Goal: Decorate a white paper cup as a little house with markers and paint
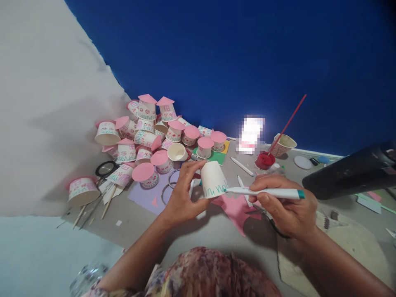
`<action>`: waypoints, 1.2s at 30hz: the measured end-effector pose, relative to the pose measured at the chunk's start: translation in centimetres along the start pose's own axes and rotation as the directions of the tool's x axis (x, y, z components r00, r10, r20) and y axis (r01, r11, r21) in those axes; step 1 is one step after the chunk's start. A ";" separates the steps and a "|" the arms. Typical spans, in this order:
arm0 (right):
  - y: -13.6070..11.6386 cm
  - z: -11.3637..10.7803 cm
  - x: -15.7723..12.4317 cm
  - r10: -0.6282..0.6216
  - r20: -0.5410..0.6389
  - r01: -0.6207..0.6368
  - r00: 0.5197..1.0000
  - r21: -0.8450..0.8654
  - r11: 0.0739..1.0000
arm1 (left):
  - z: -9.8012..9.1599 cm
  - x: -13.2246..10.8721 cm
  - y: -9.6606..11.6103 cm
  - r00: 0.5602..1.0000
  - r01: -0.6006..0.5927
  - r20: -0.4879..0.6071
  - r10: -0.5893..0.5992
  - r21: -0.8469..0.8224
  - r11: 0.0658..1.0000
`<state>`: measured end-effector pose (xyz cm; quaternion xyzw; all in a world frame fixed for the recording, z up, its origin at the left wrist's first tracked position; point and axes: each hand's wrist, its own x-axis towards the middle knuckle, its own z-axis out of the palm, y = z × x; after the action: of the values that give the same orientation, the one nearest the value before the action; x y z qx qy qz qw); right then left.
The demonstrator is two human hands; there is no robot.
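Note:
My left hand (187,192) is closed around a white paper cup (213,175), held upside down above the table. Teal zigzag strokes run along the cup's lower rim. A white marker with a teal end (272,192) is gripped in my right hand (284,206), and its tip touches the cup near the end of the strokes. Beneath the hands lie cut scraps of pink paper (236,212) and scissors (261,209), partly covered by my right hand. Another white marker (242,166) rests on the table just beyond.
Left of my hands, many decorated paper cups with pink paper roofs (144,173) are heaped together. Behind my right hand stand a red pot (265,160) and a cup with a red stick (283,144). A large black cylinder (349,173) leans in at the right. A blue wall (232,62) closes off the back.

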<state>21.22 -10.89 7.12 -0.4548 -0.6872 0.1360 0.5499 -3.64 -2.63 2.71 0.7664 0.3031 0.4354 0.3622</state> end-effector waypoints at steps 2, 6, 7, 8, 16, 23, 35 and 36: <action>-0.2 0.1 0.1 -0.009 0.010 0.009 1.000 -0.006 1.000 | -0.1 0.1 0.5 1.000 -0.007 0.019 0.006 0.061 0.998; -0.6 0.3 0.4 -0.025 0.049 0.024 0.998 0.015 1.000 | -0.2 0.3 1.2 0.998 -0.040 0.062 0.030 0.158 0.987; -0.6 0.3 0.5 -0.032 0.055 0.031 0.998 0.022 0.999 | -0.2 0.3 1.3 0.997 -0.048 0.070 0.037 0.169 0.985; -0.6 0.4 0.6 -0.043 0.058 0.042 0.997 0.031 0.999 | -0.2 0.3 1.4 0.996 -0.054 0.076 0.041 0.174 0.983; -0.2 0.1 0.3 -0.019 0.106 0.011 0.994 0.070 0.997 | -0.4 0.3 1.5 0.993 -0.091 0.087 0.074 0.214 0.973; 0.2 0.1 -0.3 -0.013 0.039 0.013 0.999 -0.001 1.000 | -0.3 0.4 1.5 0.988 -0.137 0.113 0.108 0.291 0.947; 2.1 0.9 0.9 -0.028 0.207 0.067 0.978 -0.183 0.981 | -0.2 0.8 1.5 0.984 -0.166 0.116 0.134 0.344 0.924; 2.4 1.0 1.0 -0.036 0.243 0.085 0.969 -0.191 0.978 | -0.2 0.8 1.8 0.982 -0.174 0.125 0.139 0.334 0.926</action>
<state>21.49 -8.48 5.76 -0.4669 -0.7719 0.1027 0.4190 -3.15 -2.91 4.58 0.8603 0.2938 0.3647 0.2016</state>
